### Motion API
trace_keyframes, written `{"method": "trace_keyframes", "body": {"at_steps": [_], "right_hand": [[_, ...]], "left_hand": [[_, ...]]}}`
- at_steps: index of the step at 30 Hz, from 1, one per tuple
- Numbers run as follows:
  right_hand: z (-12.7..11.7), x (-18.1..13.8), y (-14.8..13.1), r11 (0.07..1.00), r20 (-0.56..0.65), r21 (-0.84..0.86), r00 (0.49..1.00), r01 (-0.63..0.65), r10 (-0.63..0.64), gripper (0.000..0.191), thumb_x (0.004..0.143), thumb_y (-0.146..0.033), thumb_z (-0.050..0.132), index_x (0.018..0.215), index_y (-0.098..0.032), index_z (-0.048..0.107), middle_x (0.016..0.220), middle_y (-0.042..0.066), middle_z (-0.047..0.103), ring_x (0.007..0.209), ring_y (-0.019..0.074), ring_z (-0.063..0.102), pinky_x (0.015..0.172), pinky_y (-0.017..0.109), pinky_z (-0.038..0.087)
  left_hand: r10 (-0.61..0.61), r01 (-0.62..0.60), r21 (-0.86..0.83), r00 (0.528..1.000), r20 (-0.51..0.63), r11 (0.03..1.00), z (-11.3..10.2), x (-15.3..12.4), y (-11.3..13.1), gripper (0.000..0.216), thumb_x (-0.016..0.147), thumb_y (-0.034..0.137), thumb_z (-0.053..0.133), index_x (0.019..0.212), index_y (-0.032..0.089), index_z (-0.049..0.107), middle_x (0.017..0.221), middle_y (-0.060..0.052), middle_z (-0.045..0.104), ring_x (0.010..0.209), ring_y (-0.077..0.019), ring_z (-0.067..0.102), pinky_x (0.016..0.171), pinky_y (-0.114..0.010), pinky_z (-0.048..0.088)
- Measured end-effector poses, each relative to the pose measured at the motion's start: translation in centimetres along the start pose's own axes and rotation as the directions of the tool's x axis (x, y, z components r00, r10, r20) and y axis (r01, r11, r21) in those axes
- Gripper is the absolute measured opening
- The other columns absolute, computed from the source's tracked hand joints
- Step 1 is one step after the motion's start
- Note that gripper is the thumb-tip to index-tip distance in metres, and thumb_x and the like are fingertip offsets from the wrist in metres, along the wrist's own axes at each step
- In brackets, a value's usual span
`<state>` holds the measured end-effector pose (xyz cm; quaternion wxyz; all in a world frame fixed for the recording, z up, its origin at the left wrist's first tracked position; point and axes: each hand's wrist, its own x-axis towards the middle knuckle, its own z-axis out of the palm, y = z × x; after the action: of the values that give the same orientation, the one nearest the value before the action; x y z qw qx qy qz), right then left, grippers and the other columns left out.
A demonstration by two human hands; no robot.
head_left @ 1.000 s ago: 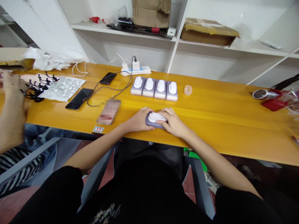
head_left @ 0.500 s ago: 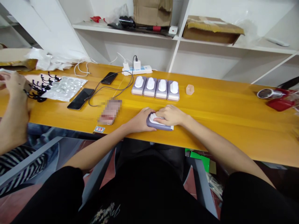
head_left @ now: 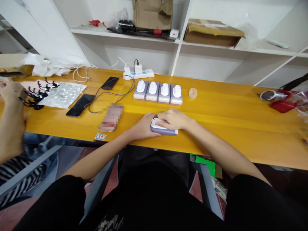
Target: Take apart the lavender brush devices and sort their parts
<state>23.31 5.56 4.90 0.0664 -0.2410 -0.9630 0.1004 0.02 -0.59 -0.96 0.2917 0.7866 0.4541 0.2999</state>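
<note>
My left hand (head_left: 143, 127) is closed round the left end of a purple box (head_left: 166, 131) near the table's front edge. A white brush (head_left: 156, 122) with a bumpy, bristle-like face sits on top of the box. Over it lies my right hand (head_left: 173, 118), fingers curled and thumb against the white brush; the fingertips are partly hidden. Behind my hands several similar purple boxes stand side by side in a row, each with a white oval piece on top, such as the rightmost box (head_left: 176, 99).
Right of the row stands a small translucent cup (head_left: 193, 93). Phones (head_left: 80, 105), a dark cable (head_left: 113, 93) and a power strip (head_left: 144, 73) lie to the left. Another person's hand (head_left: 12, 91) is near black hooks (head_left: 36, 96) at far left. A red dustpan-like thing (head_left: 284, 106) lies far right.
More of the white brush's bumpy face shows now between my hands. Both hands stay on the box and brush. The whole view has shifted slightly.
</note>
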Motion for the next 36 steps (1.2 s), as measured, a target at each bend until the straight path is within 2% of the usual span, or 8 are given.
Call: {"method": "trace_keyframes", "body": {"at_steps": [6, 12, 18, 24, 28, 30, 32, 36], "right_hand": [[-0.4, -1.8, -2.0, 0.993, -0.096, 0.017, 0.988, -0.117, 0.119, 0.057, 0.103, -0.064, 0.075, 0.137, -0.019, 0.074, 0.129, 0.018, 0.078, 0.115, 0.0376, 0.071, 0.093, 0.047, 0.054], [0.6, -1.7, -2.5, 0.988, -0.125, 0.033, 0.980, -0.149, 0.152, 0.044, 0.106, -0.051, 0.077, 0.137, -0.020, 0.075, 0.123, 0.016, 0.077, 0.119, 0.0369, 0.069, 0.101, 0.049, 0.056], [0.4, -1.5, -2.0, 0.992, -0.103, 0.034, 0.987, -0.117, 0.120, 0.045, 0.103, -0.053, 0.082, 0.132, -0.019, 0.077, 0.120, 0.016, 0.076, 0.115, 0.0354, 0.071, 0.100, 0.048, 0.056], [0.3, -1.9, -2.2, 0.996, -0.156, 0.028, 0.984, -0.086, 0.090, 0.036, 0.111, -0.051, 0.072, 0.127, -0.020, 0.079, 0.121, 0.015, 0.077, 0.116, 0.0337, 0.070, 0.100, 0.046, 0.055], [-0.8, -2.2, -3.0, 0.989, -0.199, 0.108, 0.973, -0.099, 0.119, 0.033, 0.110, -0.050, 0.072, 0.122, -0.021, 0.081, 0.119, 0.014, 0.076, 0.115, 0.0324, 0.070, 0.100, 0.044, 0.055], [-1.9, -2.7, -2.5, 0.975, -0.266, 0.183, 0.948, -0.125, 0.172, 0.032, 0.109, -0.050, 0.073, 0.120, -0.021, 0.082, 0.117, 0.013, 0.077, 0.111, 0.0313, 0.071, 0.100, 0.044, 0.054], [-3.5, -3.7, -0.5, 0.945, -0.350, 0.255, 0.892, -0.204, 0.287, 0.035, 0.107, -0.052, 0.073, 0.116, -0.020, 0.084, 0.112, 0.012, 0.079, 0.104, 0.0298, 0.072, 0.098, 0.044, 0.055], [-7.4, -7.3, 7.8, 0.825, -0.461, 0.259, 0.687, -0.502, 0.562, 0.045, 0.102, -0.060, 0.073, 0.112, -0.018, 0.086, 0.108, 0.014, 0.083, 0.096, 0.0321, 0.074, 0.092, 0.047, 0.057]], "left_hand": [[0.020, -0.026, -0.074, 0.996, -0.082, 0.997, 0.6, -0.2, -0.6, 0.106, 0.066, 0.048, 0.107, 0.152, 0.023, 0.050, 0.154, -0.019, 0.061, 0.144, -0.0418, 0.061, 0.127, -0.063, 0.048], [0.026, -0.040, -0.140, 0.995, -0.097, 0.989, 1.1, -0.3, -1.1, 0.116, 0.066, 0.051, 0.107, 0.159, 0.024, 0.044, 0.154, -0.019, 0.060, 0.144, -0.0414, 0.061, 0.126, -0.063, 0.048], [0.048, -0.063, -0.146, 0.993, -0.106, 0.987, 1.3, -0.4, -1.2, 0.114, 0.069, 0.055, 0.106, 0.159, 0.023, 0.045, 0.160, -0.021, 0.058, 0.148, -0.0405, 0.060, 0.130, -0.062, 0.046], [0.027, -0.040, -0.102, 0.992, -0.125, 0.994, 1.2, -0.6, -1.0, 0.110, 0.070, 0.052, 0.105, 0.159, 0.024, 0.047, 0.162, -0.021, 0.057, 0.153, -0.0426, 0.057, 0.133, -0.065, 0.041], [0.000, -0.012, -0.096, 0.992, -0.126, 0.995, 1.1, -0.6, -0.8, 0.108, 0.070, 0.051, 0.105, 0.158, 0.025, 0.047, 0.163, -0.020, 0.057, 0.154, -0.0436, 0.056, 0.133, -0.065, 0.041], [-0.010, -0.001, -0.084, 0.991, -0.131, 0.996, 1.1, -0.7, -0.8, 0.108, 0.071, 0.051, 0.104, 0.159, 0.024, 0.047, 0.161, -0.020, 0.058, 0.152, -0.0433, 0.057, 0.132, -0.065, 0.043], [-0.005, -0.005, -0.075, 0.991, -0.131, 0.997, 1.1, -0.8, -0.8, 0.108, 0.072, 0.048, 0.104, 0.160, 0.024, 0.045, 0.159, -0.019, 0.059, 0.149, -0.0417, 0.060, 0.130, -0.064, 0.045], [0.014, -0.023, -0.065, 0.992, -0.126, 0.998, 1.0, -0.9, -1.0, 0.106, 0.074, 0.043, 0.103, 0.161, 0.026, 0.045, 0.156, -0.017, 0.060, 0.147, -0.0393, 0.062, 0.130, -0.062, 0.047]]}}
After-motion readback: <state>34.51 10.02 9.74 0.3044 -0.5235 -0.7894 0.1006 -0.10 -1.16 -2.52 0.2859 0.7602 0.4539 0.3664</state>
